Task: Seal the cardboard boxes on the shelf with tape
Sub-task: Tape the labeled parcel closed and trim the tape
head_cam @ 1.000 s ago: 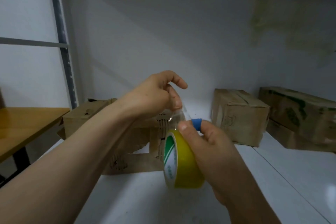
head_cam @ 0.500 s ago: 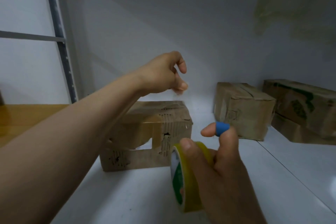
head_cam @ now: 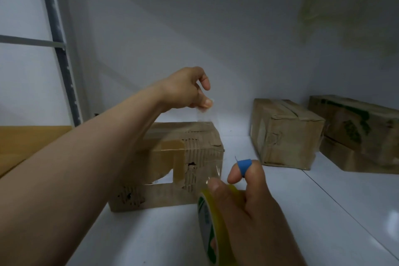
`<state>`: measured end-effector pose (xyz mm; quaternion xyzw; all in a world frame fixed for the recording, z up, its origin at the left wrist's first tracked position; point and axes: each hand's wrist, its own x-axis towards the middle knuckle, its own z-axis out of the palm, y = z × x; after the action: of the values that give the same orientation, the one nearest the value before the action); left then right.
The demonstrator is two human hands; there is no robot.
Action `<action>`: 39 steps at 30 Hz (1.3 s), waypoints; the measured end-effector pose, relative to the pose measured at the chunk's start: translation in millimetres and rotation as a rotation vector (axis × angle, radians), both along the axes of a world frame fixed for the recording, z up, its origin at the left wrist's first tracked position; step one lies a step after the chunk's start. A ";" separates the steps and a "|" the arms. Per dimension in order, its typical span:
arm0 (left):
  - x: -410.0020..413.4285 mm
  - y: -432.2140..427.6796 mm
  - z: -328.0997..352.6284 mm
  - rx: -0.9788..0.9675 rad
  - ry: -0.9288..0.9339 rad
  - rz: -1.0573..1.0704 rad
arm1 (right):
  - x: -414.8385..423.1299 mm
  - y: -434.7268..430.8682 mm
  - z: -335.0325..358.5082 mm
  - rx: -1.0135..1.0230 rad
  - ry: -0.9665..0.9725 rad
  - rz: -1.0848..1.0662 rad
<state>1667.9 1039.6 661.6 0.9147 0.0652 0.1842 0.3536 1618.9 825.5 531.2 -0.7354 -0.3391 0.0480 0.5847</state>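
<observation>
A worn cardboard box [head_cam: 172, 157] with torn corrugated patches lies on the white shelf [head_cam: 323, 211], in the middle. My left hand [head_cam: 185, 90] hovers above its far top edge, pinching the free end of a clear tape strip [head_cam: 207, 136]. The strip stretches down over the box's right end to a yellow tape roll [head_cam: 210, 227] at the bottom centre. My right hand [head_cam: 248, 211] grips that roll; its index finger wears a blue band [head_cam: 245, 165].
Two more cardboard boxes stand at the right: a brown one [head_cam: 285, 134] and a green-printed one [head_cam: 356, 129] on another box. A grey shelf upright [head_cam: 58, 45] rises at the left, with a wooden tabletop [head_cam: 21, 144] beyond it. The white back wall is close behind.
My left hand has risen and moved away from the roll, pulling out a length of clear tape. The right hand with the roll has dropped lower and nearer.
</observation>
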 end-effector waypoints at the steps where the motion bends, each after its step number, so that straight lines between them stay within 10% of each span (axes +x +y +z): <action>1: -0.1 2.6 0.3 -0.007 0.005 0.001 | 0.5 1.3 -1.2 -0.006 -0.014 -0.001; 39: 34.3 15.9 -38.4 -0.058 0.155 0.112 | 28.4 17.1 -16.1 -0.237 -0.030 -0.011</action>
<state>1702.3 1055.6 623.2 0.9105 0.1485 0.1305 0.3631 1647.3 842.6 515.0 -0.8019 -0.3357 0.0736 0.4888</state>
